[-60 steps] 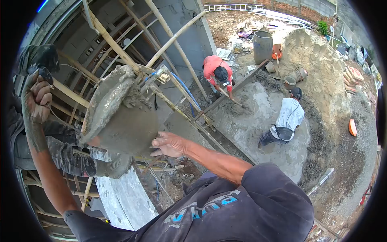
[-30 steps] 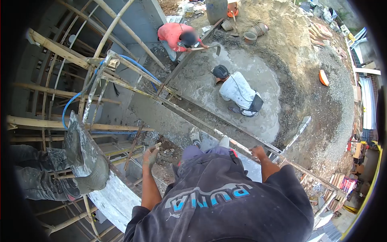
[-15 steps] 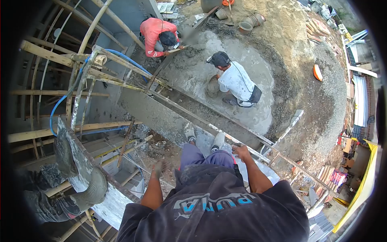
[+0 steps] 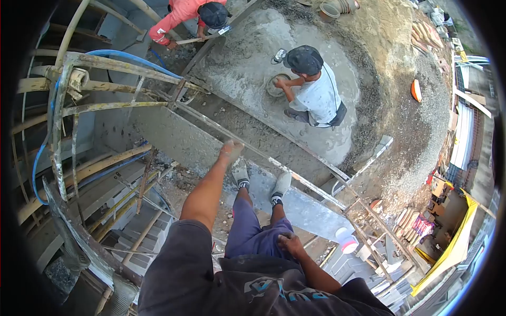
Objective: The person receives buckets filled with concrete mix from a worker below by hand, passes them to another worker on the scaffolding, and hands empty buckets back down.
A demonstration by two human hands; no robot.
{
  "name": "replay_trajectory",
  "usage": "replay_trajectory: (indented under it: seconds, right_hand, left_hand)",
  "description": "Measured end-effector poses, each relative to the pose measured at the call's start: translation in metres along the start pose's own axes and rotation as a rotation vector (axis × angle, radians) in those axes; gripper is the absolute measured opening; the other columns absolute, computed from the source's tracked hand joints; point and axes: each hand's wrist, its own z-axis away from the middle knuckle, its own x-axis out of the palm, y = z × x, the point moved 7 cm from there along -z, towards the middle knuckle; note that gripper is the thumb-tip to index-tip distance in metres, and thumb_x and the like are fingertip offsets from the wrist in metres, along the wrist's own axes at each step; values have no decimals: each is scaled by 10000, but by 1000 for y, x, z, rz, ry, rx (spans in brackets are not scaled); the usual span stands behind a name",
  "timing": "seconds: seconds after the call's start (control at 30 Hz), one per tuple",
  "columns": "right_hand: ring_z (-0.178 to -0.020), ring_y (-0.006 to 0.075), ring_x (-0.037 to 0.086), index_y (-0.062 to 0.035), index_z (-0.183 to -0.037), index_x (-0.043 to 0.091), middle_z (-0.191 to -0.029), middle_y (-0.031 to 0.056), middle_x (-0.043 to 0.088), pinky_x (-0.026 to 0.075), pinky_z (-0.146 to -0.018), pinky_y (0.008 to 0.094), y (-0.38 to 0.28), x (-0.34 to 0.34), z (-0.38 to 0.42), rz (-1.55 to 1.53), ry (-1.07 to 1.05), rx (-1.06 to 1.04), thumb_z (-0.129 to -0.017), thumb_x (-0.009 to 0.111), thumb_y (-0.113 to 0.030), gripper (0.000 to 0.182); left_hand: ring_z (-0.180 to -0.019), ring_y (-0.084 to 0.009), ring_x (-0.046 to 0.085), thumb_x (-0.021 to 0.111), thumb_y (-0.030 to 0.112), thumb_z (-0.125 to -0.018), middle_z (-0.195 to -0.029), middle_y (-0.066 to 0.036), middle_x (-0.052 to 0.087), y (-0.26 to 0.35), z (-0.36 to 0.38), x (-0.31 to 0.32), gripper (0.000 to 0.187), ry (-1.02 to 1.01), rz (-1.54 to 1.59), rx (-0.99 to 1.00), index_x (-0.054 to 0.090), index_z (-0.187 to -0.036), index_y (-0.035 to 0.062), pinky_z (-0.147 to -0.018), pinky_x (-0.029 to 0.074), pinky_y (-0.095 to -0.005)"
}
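Note:
My left hand (image 4: 231, 152) is stretched forward over the plank (image 4: 300, 206), right at the near metal rail (image 4: 263, 155) of the scaffold. Motion smears its fingers. Close against my thigh, on the purple trousers (image 4: 253, 226), rests my right hand (image 4: 291, 243) with its fingers curled; whatever they may hold is hidden. Both my feet, in grey-smeared shoes (image 4: 282, 182), stand on the plank beside the rail. To the right of my right hand is a white and pink container (image 4: 346, 239).
Below, a person in a white shirt (image 4: 319, 95) crouches on wet cement (image 4: 337, 58) with both hands at a bucket (image 4: 275, 86). Another in red (image 4: 179, 21) holds a long-handled tool (image 4: 203, 38). Scaffold poles (image 4: 59, 126) and a blue hose (image 4: 134, 62) stand left; a drop lies beside the plank.
My left hand has swung forward and up to the rail. My right hand has drawn back from near the rail to my thigh. The view has shifted; the person in white has turned slightly.

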Motion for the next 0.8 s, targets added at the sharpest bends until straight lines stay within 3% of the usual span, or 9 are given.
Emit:
replay_trajectory:
  seconds: [0.1, 0.23, 0.33, 0.53, 0.63, 0.73, 0.8]
  right_hand:
    - [-681, 135, 618, -19, -981, 640, -777, 51, 644, 498, -599, 287, 20, 9, -7, 130, 76, 48, -884, 628, -323, 320]
    - [-692, 173, 663, 50, -1029, 631, -790, 129, 675, 511, -653, 304, 51, 4, -25, 136, 252, 46, -856, 635, -341, 428]
    - [-710, 205, 675, 56, -1020, 631, -801, 148, 680, 516, -674, 324, 50, 6, -27, 129, 281, 77, -850, 632, -347, 438]
    - [-742, 294, 673, 35, -979, 649, -831, 173, 686, 511, -728, 380, 67, 9, -39, 246, 335, 11, -836, 642, -339, 400]
    - [-744, 303, 671, 29, -968, 654, -831, 176, 687, 509, -735, 384, 94, 7, -50, 186, 384, -44, -831, 649, -331, 385]
    - [-702, 259, 670, 33, -953, 651, -801, 158, 686, 514, -688, 362, 103, 9, -53, 76, 390, -23, -835, 653, -317, 369]
    - [-655, 216, 664, 31, -926, 649, -771, 137, 685, 515, -629, 341, 91, 12, -47, 37, 393, 17, -842, 654, -299, 340]
  left_hand:
    - [-982, -236, 622, 666, 324, -837, -1056, -158, 654, 31, -60, 22, 479, -24, 41, 30, 580, -1156, -23, -849, 486, -346]
    - [-979, -235, 621, 677, 331, -824, -1071, -164, 646, 28, -124, 57, 537, 9, -10, 86, 543, -1208, -20, -844, 487, -347]
    - [-1138, -331, 561, 622, 389, -813, -1189, -188, 605, 23, -137, 66, 562, -21, -63, 25, 547, -1233, 23, -977, 428, -406]
    - [-1254, -357, 450, 650, 368, -790, -1361, -207, 460, 38, -149, 57, 688, 93, -202, 88, 426, -1351, 41, -1027, 387, -419]
    - [-1294, -353, 395, 704, 360, -765, -1368, -233, 438, 72, -166, 47, 783, 121, -316, 189, 377, -1366, -21, -1066, 347, -397]
    - [-1171, -325, 518, 711, 380, -757, -1238, -222, 547, 123, -161, 38, 696, 373, -467, 483, 477, -1269, -29, -977, 420, -390]
    - [-988, -280, 573, 719, 392, -748, -1057, -179, 604, 134, -171, 62, 565, -130, -329, 395, 553, -1104, -13, -852, 457, -382]
